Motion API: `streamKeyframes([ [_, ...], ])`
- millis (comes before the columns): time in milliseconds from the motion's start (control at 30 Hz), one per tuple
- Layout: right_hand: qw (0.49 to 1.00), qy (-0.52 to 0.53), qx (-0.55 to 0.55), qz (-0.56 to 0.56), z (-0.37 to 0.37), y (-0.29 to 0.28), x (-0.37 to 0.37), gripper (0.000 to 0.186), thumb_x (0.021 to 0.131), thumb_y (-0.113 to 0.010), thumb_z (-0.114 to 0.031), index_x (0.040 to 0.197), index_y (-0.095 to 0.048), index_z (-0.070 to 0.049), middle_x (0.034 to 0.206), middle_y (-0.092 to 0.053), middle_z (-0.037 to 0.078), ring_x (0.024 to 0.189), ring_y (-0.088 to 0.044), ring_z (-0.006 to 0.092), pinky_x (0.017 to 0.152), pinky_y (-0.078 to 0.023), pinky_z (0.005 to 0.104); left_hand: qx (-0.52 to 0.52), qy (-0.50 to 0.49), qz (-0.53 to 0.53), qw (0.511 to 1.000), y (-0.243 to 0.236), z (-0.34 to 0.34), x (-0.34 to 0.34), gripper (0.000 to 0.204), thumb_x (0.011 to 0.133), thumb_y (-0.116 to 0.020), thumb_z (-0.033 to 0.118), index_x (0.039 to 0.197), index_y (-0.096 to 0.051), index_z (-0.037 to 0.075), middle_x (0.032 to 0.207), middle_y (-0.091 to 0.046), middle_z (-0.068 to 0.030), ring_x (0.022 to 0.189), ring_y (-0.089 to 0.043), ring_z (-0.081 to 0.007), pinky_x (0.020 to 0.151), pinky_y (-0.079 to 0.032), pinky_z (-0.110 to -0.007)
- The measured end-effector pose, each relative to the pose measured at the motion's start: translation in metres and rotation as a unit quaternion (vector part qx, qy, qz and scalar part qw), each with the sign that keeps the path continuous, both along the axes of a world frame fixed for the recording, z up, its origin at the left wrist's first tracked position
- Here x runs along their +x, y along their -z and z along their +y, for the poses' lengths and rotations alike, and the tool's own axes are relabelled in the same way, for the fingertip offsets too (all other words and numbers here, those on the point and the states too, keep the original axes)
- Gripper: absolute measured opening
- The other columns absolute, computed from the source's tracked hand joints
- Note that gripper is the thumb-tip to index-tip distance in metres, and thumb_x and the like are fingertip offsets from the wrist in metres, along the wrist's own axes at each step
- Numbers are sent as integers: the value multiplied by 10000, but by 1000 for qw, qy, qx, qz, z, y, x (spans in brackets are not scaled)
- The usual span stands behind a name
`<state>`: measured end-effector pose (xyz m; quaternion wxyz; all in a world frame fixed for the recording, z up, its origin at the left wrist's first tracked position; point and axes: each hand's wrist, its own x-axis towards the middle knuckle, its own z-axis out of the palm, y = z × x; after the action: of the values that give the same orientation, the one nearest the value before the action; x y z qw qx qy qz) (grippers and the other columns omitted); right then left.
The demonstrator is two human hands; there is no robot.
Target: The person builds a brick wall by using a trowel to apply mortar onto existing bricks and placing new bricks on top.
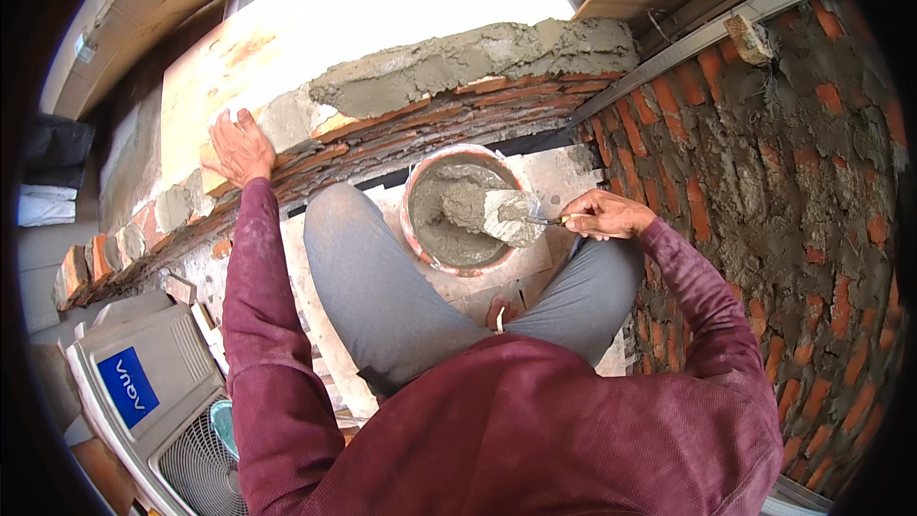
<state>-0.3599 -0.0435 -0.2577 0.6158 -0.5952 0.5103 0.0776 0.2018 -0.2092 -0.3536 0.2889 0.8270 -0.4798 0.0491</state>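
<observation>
Maroon shirt front (535, 430) nearest the lens, cloth soft and creased, forearms dusty. Beyond it, the trowel (511, 220): flat blade coated in wet grey mortar (454, 201), over the right side of the bucket (408, 215). Cannot tell whether the blade touches the rim.

Right hand (607, 215): fingers curled round the trowel's handle, close behind the blade. Grip mostly hides the handle. Left hand (241, 146): palm down, fingers spread, against the edge of a pale board (186, 129), gripping nothing that I can see.

Handling, my estimate: trowel light on its own, nose-heavy when loaded; best held by the handle, near the blade for control. Blade stiff, slick where wet. Mortar dense, soft, clinging; lumpy heap at the middle, smoother toward the wall of the round bucket. Full bucket probably heavy; rim smeared, likely slippery.

Outward: my knees in grey trousers (382, 277) either side of the bucket. Ahead, low brick wall (458, 115), rough orange courses, thick grey mortar along much of its top, ridged and uneven. To my right, tall brick face (764, 258), ragged mortar between and over bricks. Lower left, boxy pale fan unit (177, 373), round wire grille.
</observation>
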Motion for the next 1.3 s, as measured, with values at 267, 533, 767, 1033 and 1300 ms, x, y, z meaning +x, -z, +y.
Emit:
streamKeyframes([
  [267, 826, 44, -544, 143, -42, -103, 16, 351, 890, -663, -301, 1122, -669, -37, 864, -653, 112, 747, -630, 240, 669, -503, 359, -9, -4, -11, 1000, 1, 5, 2, 706, 986, -186, 642, 1394, -475, 144, 1470, -442, -62, 1439, -292, -244, 1151, 17, -632],
  [533, 693, 140, -659, 256, -50, -65, 25, 333, 889, -652, -229, 1170, -633, -51, 874, -623, 112, 775, -634, 302, 696, -519, 403, -19, -1, -7, 1000, 2, 0, 0, 735, 978, -173, 658, 1403, -466, 135, 1473, -445, -68, 1431, -313, -243, 1157, 4, -622],
  [767, 830, 146, -529, 100, -33, -4, 57, 303, 956, -523, -259, 1085, -596, 5, 934, -651, 226, 880, -634, 393, 772, -496, 462, -5, -2, -11, 1000, 1, 0, 3, 733, 977, -176, 661, 1411, -459, 144, 1477, -443, -66, 1433, -309, -243, 1161, 6, -614],
  [1033, 821, 138, -521, 187, -50, 27, -10, 284, 960, -496, -293, 1026, -584, -31, 942, -643, 183, 900, -618, 390, 776, -478, 477, 3, 12, 3, 1000, -3, 9, -10, 785, 961, -123, 687, 1405, -463, 137, 1464, -455, -62, 1438, -299, -241, 1149, 17, -633],
  [1300, 858, 205, -442, 162, -60, -18, -30, 344, 952, -530, -336, 994, -645, -15, 858, -647, 205, 786, -629, 332, 715, -473, 392, -27, -20, -46, 998, 15, 3, 32, 695, 989, -244, 617, 1428, -427, 109, 1481, -424, -93, 1429, -309, -240, 1159, -9, -614],
])
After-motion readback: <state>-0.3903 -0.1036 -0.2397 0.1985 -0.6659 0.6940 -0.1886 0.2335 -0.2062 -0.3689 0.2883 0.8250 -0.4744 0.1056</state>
